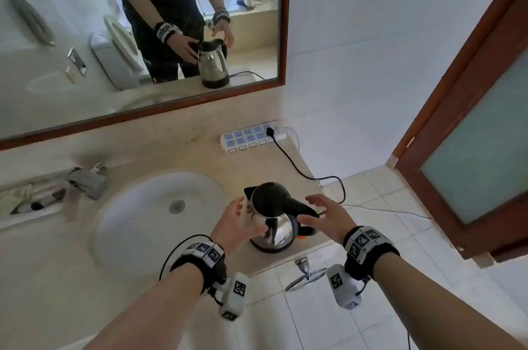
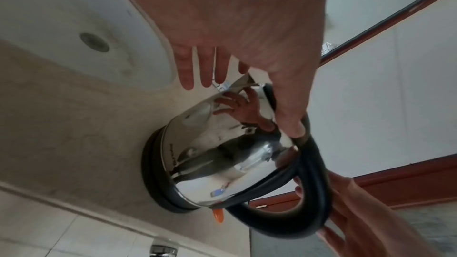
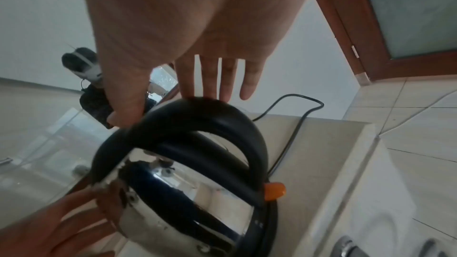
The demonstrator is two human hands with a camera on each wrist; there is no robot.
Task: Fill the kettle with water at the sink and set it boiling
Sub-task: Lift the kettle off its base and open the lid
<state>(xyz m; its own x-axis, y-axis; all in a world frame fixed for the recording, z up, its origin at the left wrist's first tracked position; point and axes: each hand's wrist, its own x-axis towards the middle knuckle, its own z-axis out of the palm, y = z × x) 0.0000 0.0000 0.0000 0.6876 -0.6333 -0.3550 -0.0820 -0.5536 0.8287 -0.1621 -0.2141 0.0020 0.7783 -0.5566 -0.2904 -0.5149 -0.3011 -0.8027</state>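
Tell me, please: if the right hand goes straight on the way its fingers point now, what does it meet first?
Most likely the black handle of the kettle. The right hand is open, with its fingers pointing at the handle; the thumb seems already at it, though depth is unclear.

1. Both forearms reach forward side by side, bare, each wrist wrapped in a black strap with white coded tiles.
2. The left hand (image 1: 238, 222) is held palm inward with its fingers (image 2: 190, 69) straight and slightly spread, thumb (image 2: 289, 108) stretched out apart from them.
3. The right hand (image 1: 328, 216) faces it, palm inward, fingers (image 3: 227, 79) straight and a little apart, thumb (image 3: 128, 101) extended below them.
4. The two hands stand level, palms toward each other, and neither curls round anything.
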